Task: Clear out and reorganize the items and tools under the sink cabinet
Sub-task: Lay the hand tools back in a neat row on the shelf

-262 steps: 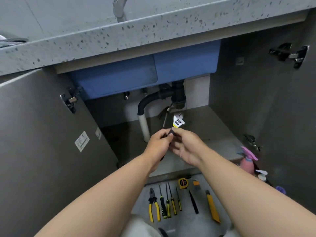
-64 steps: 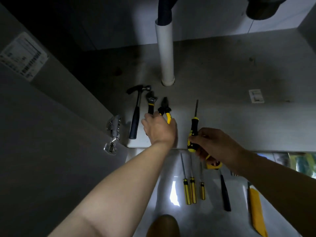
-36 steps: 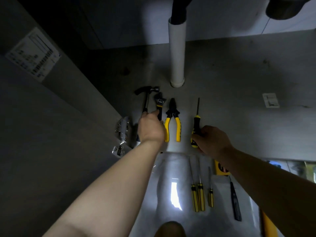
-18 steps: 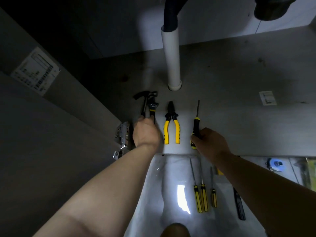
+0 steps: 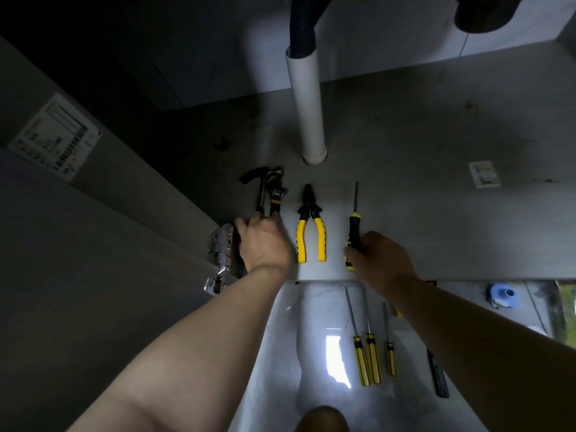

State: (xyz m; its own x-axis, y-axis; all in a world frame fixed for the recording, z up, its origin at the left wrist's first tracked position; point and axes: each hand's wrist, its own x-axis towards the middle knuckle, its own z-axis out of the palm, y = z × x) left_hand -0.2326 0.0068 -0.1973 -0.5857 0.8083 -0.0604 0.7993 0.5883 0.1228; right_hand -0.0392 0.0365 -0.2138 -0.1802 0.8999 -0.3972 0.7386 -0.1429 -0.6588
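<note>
On the cabinet floor (image 5: 420,135) lie a hammer (image 5: 261,182), an adjustable wrench (image 5: 276,194), yellow-handled pliers (image 5: 311,226) and a black-and-yellow screwdriver (image 5: 354,213), side by side near the front edge. My left hand (image 5: 263,243) covers the handles of the hammer and the wrench, fingers curled over them. My right hand (image 5: 381,257) grips the screwdriver's handle, its shaft pointing to the back. Three yellow screwdrivers (image 5: 369,353) lie on the room floor below the cabinet edge.
A white drain pipe (image 5: 307,104) stands on the cabinet floor just behind the tools. The open left door carries a hinge (image 5: 222,249) and a label (image 5: 53,135). A black tool (image 5: 438,375) and a blue tape roll (image 5: 503,294) lie on the tiles at right.
My left hand slid from the pliers over to the hammer and wrench handles, pushing them closer together. My right hand set the screwdriver down beside the pliers and still holds it.
</note>
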